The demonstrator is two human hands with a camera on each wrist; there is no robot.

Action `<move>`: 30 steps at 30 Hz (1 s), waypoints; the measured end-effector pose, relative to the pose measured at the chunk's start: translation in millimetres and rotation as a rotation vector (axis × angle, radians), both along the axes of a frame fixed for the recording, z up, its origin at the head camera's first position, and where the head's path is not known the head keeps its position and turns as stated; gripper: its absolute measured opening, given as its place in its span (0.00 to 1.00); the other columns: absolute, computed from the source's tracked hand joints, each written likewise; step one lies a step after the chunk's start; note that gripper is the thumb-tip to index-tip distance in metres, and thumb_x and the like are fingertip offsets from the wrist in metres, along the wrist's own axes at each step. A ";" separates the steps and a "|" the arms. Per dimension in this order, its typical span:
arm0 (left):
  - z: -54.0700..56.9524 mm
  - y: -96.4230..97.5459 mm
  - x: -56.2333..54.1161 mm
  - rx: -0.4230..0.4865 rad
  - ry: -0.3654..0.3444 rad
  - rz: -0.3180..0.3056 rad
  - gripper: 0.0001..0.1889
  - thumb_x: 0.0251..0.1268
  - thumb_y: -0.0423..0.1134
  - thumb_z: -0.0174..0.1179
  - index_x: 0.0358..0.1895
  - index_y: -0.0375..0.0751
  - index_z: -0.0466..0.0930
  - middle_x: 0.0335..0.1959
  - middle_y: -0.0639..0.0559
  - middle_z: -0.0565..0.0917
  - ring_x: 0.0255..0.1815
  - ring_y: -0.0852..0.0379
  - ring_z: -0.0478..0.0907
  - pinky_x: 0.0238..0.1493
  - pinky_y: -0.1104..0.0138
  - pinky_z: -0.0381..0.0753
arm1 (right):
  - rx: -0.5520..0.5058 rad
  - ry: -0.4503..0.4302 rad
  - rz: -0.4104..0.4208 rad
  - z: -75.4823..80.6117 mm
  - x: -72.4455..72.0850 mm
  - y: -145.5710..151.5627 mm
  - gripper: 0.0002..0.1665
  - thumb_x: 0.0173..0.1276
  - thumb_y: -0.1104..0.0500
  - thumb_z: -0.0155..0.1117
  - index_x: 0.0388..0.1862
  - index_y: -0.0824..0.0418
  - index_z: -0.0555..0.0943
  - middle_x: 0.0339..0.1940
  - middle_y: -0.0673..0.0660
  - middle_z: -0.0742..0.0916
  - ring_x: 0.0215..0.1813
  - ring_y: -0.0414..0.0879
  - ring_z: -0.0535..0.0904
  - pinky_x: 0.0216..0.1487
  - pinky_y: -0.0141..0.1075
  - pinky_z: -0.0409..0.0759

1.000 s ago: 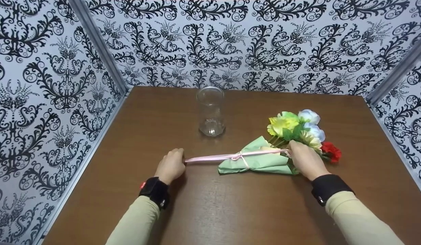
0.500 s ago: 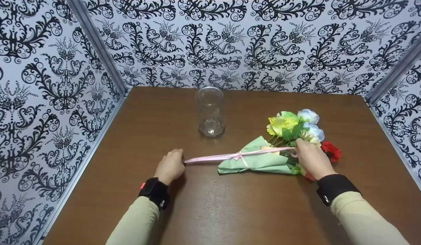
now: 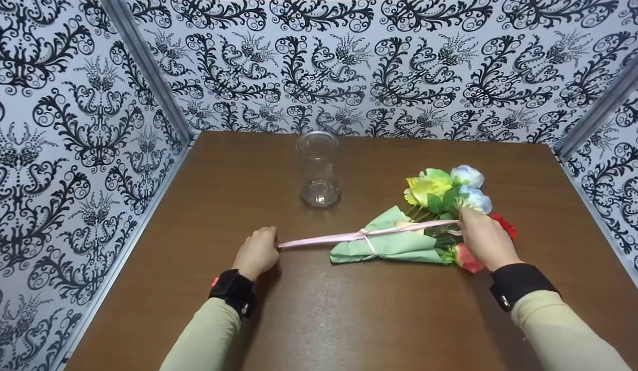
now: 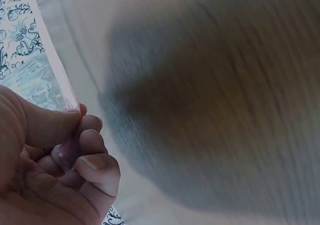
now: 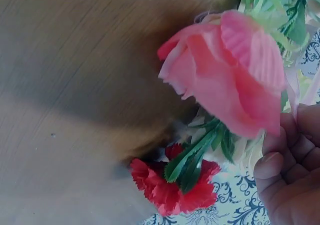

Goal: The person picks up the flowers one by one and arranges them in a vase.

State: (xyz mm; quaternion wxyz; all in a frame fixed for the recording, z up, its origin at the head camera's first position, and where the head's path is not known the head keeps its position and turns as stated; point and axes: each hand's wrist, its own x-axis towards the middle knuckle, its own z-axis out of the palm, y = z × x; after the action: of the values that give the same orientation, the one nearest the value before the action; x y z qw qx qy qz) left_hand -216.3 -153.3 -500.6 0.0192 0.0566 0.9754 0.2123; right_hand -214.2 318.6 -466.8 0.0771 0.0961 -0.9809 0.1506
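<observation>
A pink ribbon [image 3: 319, 240] stretches taut across a bouquet wrapped in green paper [image 3: 401, 248], which lies on the table with its blooms to the right. My left hand [image 3: 257, 252] pinches one ribbon end between thumb and curled fingers, as the left wrist view shows. My right hand [image 3: 486, 238] grips the other end above the blooms. The ribbon crosses itself at a small tie near the middle of the wrap. Yellow [image 3: 427, 189], pale blue and red flowers show around the right hand; a pink rose [image 5: 230, 70] fills much of the right wrist view.
A clear glass vase [image 3: 319, 170] stands upright behind the bouquet, left of the flowers. Patterned black-and-white panels [image 3: 329, 67] enclose the brown table [image 3: 319, 319] at the back and sides.
My right hand has moved to the right with its ribbon end, uncovering the pink rose. The loop at the ribbon's tie has shrunk away. My left hand has hardly moved.
</observation>
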 end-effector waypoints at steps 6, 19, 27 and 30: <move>-0.5 -1.2 -0.2 0.001 0.004 0.002 0.06 0.56 0.24 0.57 0.34 0.37 0.76 0.37 0.42 0.81 0.43 0.35 0.83 0.43 0.43 0.80 | -0.024 0.035 -0.042 5.8 0.6 6.6 0.07 0.72 0.66 0.63 0.38 0.67 0.73 0.26 0.62 0.79 0.29 0.61 0.77 0.29 0.53 0.74; -3.2 -3.0 -1.2 -0.004 0.003 -0.001 0.05 0.58 0.25 0.56 0.34 0.38 0.77 0.35 0.43 0.81 0.41 0.36 0.83 0.40 0.44 0.81 | -0.049 0.183 -0.192 15.6 1.7 21.4 0.09 0.75 0.63 0.60 0.43 0.69 0.73 0.32 0.72 0.83 0.33 0.76 0.79 0.28 0.66 0.72; -3.6 -3.6 -1.1 0.001 -0.009 0.007 0.04 0.59 0.25 0.57 0.34 0.38 0.77 0.37 0.42 0.81 0.42 0.35 0.83 0.41 0.43 0.81 | -0.064 0.170 -0.245 19.5 2.4 27.3 0.09 0.76 0.63 0.59 0.46 0.69 0.75 0.37 0.73 0.84 0.38 0.78 0.79 0.34 0.68 0.73; -3.9 -3.7 -0.9 -0.003 -0.011 0.004 0.04 0.59 0.25 0.57 0.34 0.37 0.77 0.37 0.42 0.81 0.43 0.34 0.83 0.41 0.42 0.81 | -0.071 0.161 -0.248 20.1 2.8 28.6 0.09 0.76 0.63 0.59 0.47 0.69 0.75 0.38 0.73 0.84 0.39 0.77 0.79 0.35 0.68 0.73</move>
State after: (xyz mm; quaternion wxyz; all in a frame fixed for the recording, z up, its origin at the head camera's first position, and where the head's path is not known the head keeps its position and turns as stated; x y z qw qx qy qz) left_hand -217.2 -157.0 -504.5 0.0240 0.0535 0.9757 0.2113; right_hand -211.4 347.3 -446.8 0.1770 -0.0167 -0.9699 0.1666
